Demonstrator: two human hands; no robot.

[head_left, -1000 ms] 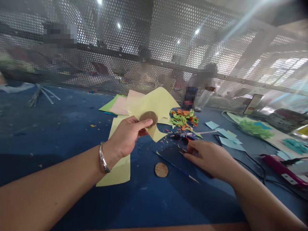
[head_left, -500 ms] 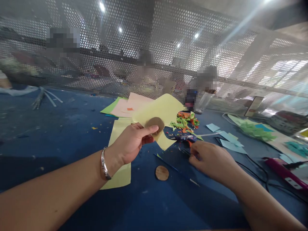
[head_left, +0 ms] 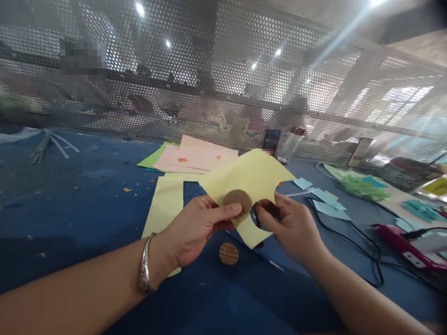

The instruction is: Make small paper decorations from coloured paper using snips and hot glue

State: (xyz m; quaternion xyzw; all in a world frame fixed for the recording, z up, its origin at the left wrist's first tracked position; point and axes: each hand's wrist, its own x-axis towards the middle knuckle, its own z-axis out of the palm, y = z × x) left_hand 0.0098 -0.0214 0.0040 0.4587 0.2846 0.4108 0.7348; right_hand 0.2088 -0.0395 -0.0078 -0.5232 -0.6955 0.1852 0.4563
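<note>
My left hand, a silver bracelet at its wrist, pinches a round brown disc against a sheet of yellow paper. The thumb lies on the disc, and the paper has curved cut-outs along its right side. Closed at the paper's right edge, my right hand has its fingers round dark-handled scissors. The paper and fingers hide most of them. A wooden disc with a striped face rests on the blue table below the paper.
Pink sheets and another yellow sheet lie behind and left. On the right are light blue paper pieces, black cables and a magenta power strip. A perforated metal screen stands along the back.
My right hand has moved left and up to the paper's edge. The yellow paper and disc have shifted right and slightly down, now covering the coloured scraps. The wooden disc's visible face looks striped now.
</note>
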